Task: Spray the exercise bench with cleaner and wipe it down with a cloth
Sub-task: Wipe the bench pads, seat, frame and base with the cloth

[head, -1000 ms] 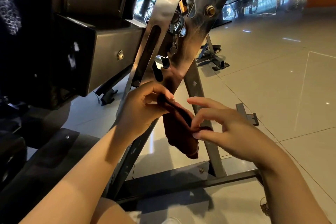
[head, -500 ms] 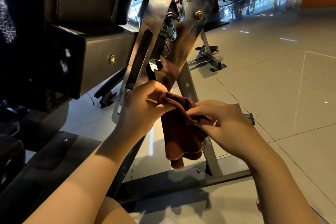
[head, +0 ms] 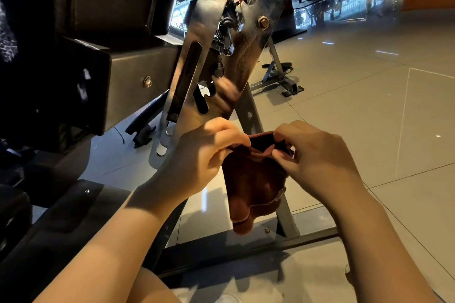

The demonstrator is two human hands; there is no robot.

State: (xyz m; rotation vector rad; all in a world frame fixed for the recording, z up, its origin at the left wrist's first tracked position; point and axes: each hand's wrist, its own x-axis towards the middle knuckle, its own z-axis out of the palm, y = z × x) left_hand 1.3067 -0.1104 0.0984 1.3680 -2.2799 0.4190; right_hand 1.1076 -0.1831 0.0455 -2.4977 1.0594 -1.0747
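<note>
One tiled floor [head: 369,130], pale grey and glossy, is filling the right half of the view and catching small light spots.

One exercise bench [head: 128,76] is taking up the left and centre: black padding, dark and mostly in shadow, on a grey metal frame. Two pad sections are showing, an upper block and a lower one running toward the bottom left corner.

One polished steel adjustment plate [head: 246,56] is leaning up from the bench frame. It is carrying one long slot, one brass-coloured bolt [head: 263,23] and a spring latch near its top. Its surface is reflecting the room.

One grey support leg [head: 256,115] is slanting down behind the hands to one floor crossbar [head: 246,241].

One second piece of equipment, a grey stand [head: 280,76], is sitting on the floor further back, well apart from the bench.

Two bare forearms are reaching in from the bottom edge.

One cloth [head: 253,179], rust-brown and soft-looking, is hanging in front of the support leg, below the plate and above the crossbar. Its upper edge is stretching between the two hands; the rest is drooping in folds, with a stitched hem showing at the right.

Left hand [head: 206,155]: fingers are curling, pinching the cloth's top left edge.

Right hand [head: 317,155]: thumb and fingertips are pinching the top right edge.

Containers: none are making themselves out clearly.
</note>
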